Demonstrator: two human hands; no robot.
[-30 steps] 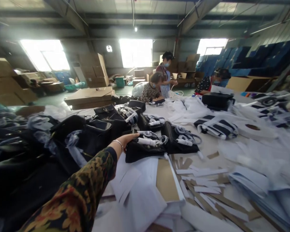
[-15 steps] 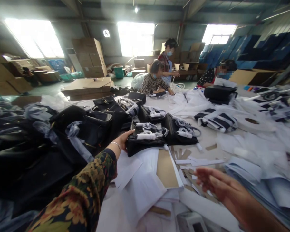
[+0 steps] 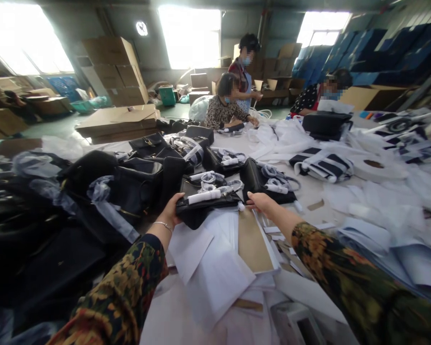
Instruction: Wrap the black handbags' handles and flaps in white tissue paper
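A small black handbag (image 3: 197, 207) lies near the middle of the table, its straps and handle wrapped in white and clear plastic. My left hand (image 3: 173, 210) is closed on the bag's left end, thumb on top, the other fingers partly hidden. By its right end is my right hand (image 3: 260, 202), thumb and fingertips apart beside the corner; contact with the bag cannot be made out. Just beyond that hand sits another black handbag (image 3: 255, 178) with wrapped straps. White paper sheets (image 3: 215, 258) and a brown cardboard piece (image 3: 255, 239) lie below the bag.
A large heap of black handbags (image 3: 86, 191) fills the left side. To the right are a striped bag (image 3: 321, 164), a white tape roll (image 3: 377, 167) and loose white wrapping. Several co-workers (image 3: 226, 108) are across the table. A grey device (image 3: 300, 321) lies at the front.
My right hand has moved forward and left to the handbag's right side. My left hand has kept its hold, and the bag has shifted slightly left, away from the neighbouring bag.
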